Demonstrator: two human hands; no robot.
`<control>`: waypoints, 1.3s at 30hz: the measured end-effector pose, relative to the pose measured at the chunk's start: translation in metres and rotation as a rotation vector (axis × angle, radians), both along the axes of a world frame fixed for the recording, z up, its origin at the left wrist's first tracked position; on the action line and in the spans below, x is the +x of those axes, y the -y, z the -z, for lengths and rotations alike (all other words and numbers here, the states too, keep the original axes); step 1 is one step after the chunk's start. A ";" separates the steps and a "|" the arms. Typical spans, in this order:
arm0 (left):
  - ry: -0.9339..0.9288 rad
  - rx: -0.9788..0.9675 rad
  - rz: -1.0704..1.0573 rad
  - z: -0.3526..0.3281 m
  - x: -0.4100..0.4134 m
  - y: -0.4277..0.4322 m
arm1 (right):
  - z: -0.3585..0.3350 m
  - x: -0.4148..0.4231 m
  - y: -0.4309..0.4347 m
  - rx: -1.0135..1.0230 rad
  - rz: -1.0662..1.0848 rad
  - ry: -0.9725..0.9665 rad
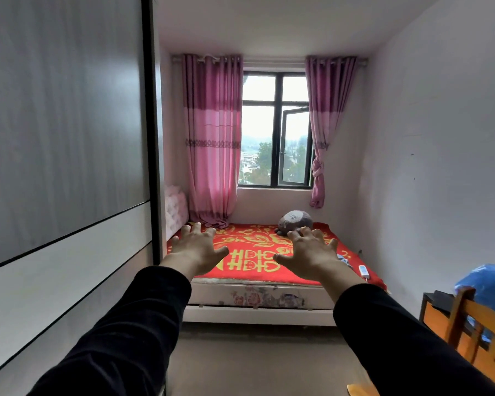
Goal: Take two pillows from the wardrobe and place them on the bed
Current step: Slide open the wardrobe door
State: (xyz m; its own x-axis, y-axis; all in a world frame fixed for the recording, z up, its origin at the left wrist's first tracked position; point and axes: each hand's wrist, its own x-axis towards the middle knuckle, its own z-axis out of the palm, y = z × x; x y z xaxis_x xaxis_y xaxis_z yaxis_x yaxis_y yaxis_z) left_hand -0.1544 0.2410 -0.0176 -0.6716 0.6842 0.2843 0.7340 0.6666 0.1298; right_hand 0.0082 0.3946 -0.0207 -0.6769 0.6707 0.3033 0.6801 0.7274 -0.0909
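— How far along does this look?

— At the very start, I'd say. The wardrobe (66, 155) on the left has its sliding doors closed, and no pillow shows anywhere, neither in the hands nor on the bed (257, 252). If the pillows are behind those doors, they are hidden from here.

— And the hands?

— Both stretched out ahead, palms down, fingers spread wide, holding nothing. The left hand (196, 250) and the right hand (309, 254) hover in the air over the view of the bed, well apart from each other and touching nothing.

— So what's left?

— Everything, by my reckoning: open the wardrobe, take out two pillows, carry them over, set them down.

— What about the bed itself?

— It is covered by a red blanket (250, 237) with a gold pattern, lying flat (plenty of bare space for pillows). A grey stuffed toy (295, 221) sits near the far edge, and a small white remote (363, 271) lies near the right side.

— The room?

— Narrow. Pink curtains (212, 138) frame a window (275, 130) with one pane swung open. A wooden chair (475, 318) stands at the right, with something blue (489, 281) behind it.
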 end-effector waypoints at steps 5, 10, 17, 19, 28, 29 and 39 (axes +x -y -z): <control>0.011 -0.010 -0.020 0.008 -0.042 -0.066 | 0.002 -0.043 -0.067 -0.016 -0.018 0.016; 0.012 -0.016 -0.044 0.016 -0.090 -0.118 | 0.010 -0.096 -0.120 -0.011 -0.056 0.010; -0.011 -0.033 -0.087 0.034 -0.186 -0.180 | 0.028 -0.207 -0.186 -0.006 -0.123 0.033; -0.029 -0.037 -0.105 0.034 -0.218 -0.194 | 0.029 -0.245 -0.203 -0.016 -0.138 0.037; -0.011 -0.014 -0.255 0.037 -0.364 -0.233 | 0.039 -0.414 -0.257 -0.033 -0.307 0.036; -0.024 -0.021 -0.269 0.038 -0.377 -0.235 | 0.040 -0.431 -0.261 -0.038 -0.326 0.034; -0.201 0.074 -0.485 0.048 -0.488 -0.244 | 0.056 -0.611 -0.280 -0.039 -0.668 -0.027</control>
State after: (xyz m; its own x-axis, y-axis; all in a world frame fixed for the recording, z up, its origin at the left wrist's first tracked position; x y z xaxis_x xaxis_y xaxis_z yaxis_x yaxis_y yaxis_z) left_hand -0.6421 0.4854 -0.0652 -0.8335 0.2812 0.4756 0.3585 0.9302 0.0784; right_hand -0.6032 0.6743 -0.0764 -0.9432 0.1211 0.3094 0.0820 0.9872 -0.1366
